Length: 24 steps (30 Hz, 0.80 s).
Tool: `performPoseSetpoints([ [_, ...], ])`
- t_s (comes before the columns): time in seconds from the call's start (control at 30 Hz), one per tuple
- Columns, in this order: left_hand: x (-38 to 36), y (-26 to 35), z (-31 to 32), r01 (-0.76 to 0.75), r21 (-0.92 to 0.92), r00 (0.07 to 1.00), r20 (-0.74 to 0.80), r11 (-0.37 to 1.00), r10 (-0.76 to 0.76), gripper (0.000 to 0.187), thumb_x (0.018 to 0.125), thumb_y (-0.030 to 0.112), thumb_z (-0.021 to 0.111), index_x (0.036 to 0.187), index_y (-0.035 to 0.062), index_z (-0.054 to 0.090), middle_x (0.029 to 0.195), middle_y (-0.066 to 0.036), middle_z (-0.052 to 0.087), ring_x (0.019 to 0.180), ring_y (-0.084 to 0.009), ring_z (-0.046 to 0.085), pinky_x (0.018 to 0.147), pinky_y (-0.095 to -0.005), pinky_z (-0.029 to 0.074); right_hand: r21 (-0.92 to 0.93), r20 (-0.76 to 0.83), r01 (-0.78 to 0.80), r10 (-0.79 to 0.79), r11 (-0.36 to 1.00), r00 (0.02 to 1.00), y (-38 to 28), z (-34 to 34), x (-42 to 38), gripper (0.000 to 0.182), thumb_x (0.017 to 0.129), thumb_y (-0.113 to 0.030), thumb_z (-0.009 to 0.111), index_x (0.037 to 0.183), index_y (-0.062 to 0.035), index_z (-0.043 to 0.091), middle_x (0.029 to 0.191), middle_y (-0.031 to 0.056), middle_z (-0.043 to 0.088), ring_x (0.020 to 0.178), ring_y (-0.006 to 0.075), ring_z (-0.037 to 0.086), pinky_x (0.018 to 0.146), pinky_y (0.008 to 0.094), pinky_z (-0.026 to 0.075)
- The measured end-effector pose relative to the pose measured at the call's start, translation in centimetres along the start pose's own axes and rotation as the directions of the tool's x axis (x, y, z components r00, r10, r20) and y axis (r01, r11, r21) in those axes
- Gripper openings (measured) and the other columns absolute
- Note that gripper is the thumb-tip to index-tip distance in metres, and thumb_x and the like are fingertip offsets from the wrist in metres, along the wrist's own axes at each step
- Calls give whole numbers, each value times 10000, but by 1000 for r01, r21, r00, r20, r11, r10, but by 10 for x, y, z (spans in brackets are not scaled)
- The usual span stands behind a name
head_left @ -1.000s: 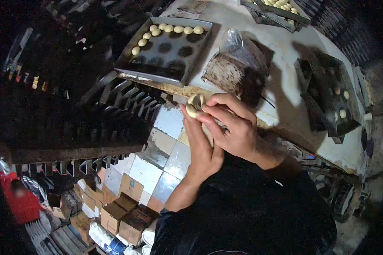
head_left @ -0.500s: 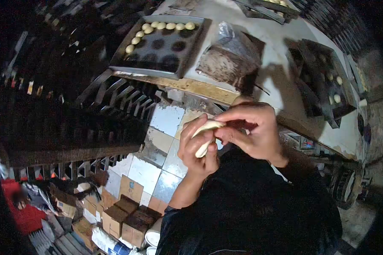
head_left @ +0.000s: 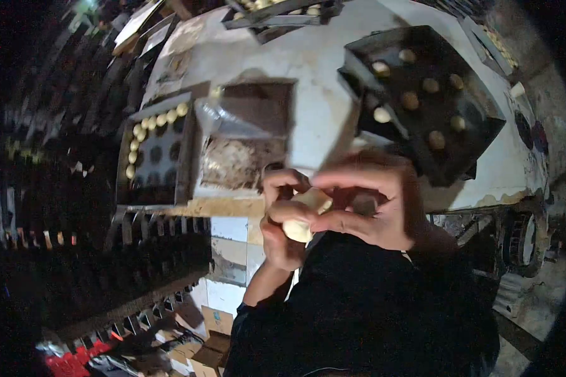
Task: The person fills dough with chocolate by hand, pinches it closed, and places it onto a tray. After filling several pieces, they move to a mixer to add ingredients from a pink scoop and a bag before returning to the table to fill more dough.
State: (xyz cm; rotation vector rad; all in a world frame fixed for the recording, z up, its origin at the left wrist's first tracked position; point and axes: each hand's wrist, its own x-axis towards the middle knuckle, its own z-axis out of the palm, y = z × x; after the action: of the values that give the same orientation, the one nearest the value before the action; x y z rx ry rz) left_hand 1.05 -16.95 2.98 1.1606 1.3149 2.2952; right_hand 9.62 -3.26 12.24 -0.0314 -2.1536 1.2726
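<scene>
A pale piece of dough (head_left: 297, 231) is wrapped in the curled fingers of my left hand (head_left: 282, 210), its lower end bulging out below them. My right hand (head_left: 383, 204), somewhat blurred, has its thumb and forefinger at the upper right edge of the dough, pinching it. Whether anything is inside the dough is hidden by the fingers. Beyond my hands, a brown slab (head_left: 239, 164) on the table is partly covered by clear plastic (head_left: 239, 118).
A baking tray (head_left: 185, 160) with a row of pale dough balls (head_left: 152, 122) stands at the table's left. Stacked dark trays (head_left: 446, 160) with scattered balls are on the right, more trays (head_left: 277, 19) at the back. Cardboard boxes (head_left: 210, 355) sit on the floor lower left.
The view has turned and moved toward the table, so trays and slab sit differently in it. The dough stays in my left hand, its lower end now rounder, with my right fingers still at its edge.
</scene>
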Motion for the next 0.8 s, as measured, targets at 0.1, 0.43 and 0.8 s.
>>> performPoseSetpoints([
  [0.1, 62, -24, 50, -236, 117, 968, 116, 965, 223, 396, 927, 503, 483, 891, 128, 605, 1071, -135, 410, 941, -244, 450, 807, -382, 462, 79, -79, 166, -160, 983, 984, 52, -47, -12, 330, 707, -109, 807, 979, 8, 661, 880, 131, 671, 728, 115, 620, 539, 233, 464],
  [0.43, 176, -119, 191, -232, -80, 900, 361, 969, 245, 778, 539, 450, 896, 1082, 1, 567, 958, -117, 586, 815, -231, 604, 675, -310, 491, 166, -88, -115, 131, 979, 987, 107, -180, -11, 222, 889, -219, 592, 1036, -70, 665, 1045, 162, 655, 984, 281, 650, 830, 391, 525],
  [0.8, 125, -272, 214, 377, 599, 687, 330, 706, -647, 239, 829, 143, 660, 1004, 9, 569, 977, -105, 602, 924, -203, 608, 760, -341, 498, -465, 127, -6, 74, 885, 989, 183, -239, 23, 354, 900, -234, 598, 1195, -45, 543, 1281, 204, 474, 1136, 365, 524, 905, 456, 465],
])
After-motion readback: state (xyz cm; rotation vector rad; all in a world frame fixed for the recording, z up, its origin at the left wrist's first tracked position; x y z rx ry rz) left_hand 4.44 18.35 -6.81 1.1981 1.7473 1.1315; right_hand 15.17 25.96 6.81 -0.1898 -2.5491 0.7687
